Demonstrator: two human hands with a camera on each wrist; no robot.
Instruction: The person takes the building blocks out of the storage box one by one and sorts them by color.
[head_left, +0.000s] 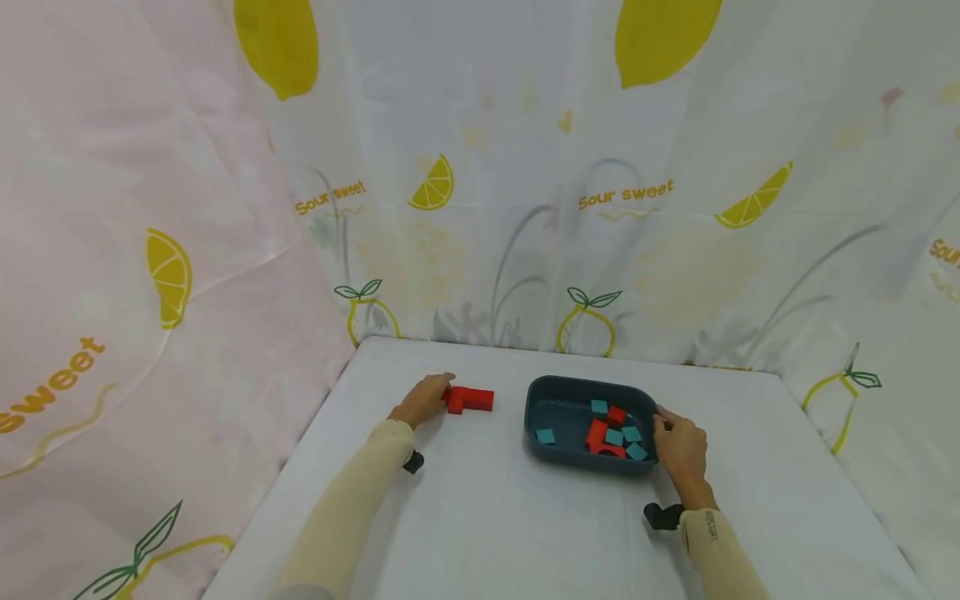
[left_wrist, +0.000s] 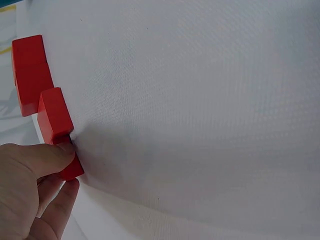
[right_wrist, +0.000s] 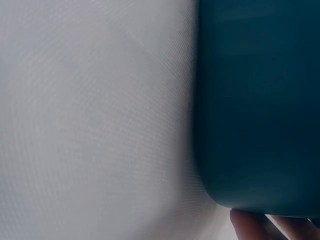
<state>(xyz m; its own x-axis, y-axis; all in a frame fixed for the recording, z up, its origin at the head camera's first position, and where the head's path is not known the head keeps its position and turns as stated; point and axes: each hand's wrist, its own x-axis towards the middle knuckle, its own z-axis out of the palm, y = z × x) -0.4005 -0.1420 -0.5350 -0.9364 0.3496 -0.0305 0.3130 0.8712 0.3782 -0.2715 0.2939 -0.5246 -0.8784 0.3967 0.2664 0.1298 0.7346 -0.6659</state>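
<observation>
On textured wht cloth (head_left: 517, 525), L grip (head_left: 423, 402) pinched on angular red block (left_wrist: 72, 170), R grip (head_left: 682, 448) clamped on rounded blue tray (head_left: 566, 418).

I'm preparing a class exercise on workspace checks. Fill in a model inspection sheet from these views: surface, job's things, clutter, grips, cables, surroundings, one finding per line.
Surface: white table, with a fine woven-looking texture in the wrist views.
Job's things: red blocks close together, left of a dark blue tray; teal pieces and further red pieces lie loose inside it.
Clutter: nothing seen.
Grips: left grip pinches the end block between thumb and fingers; right grip holds the tray's right end.
Cables: nothing seen.
Surroundings: hanging sheets printed with lemons and "Sour sweet", behind and beside the table.
</observation>
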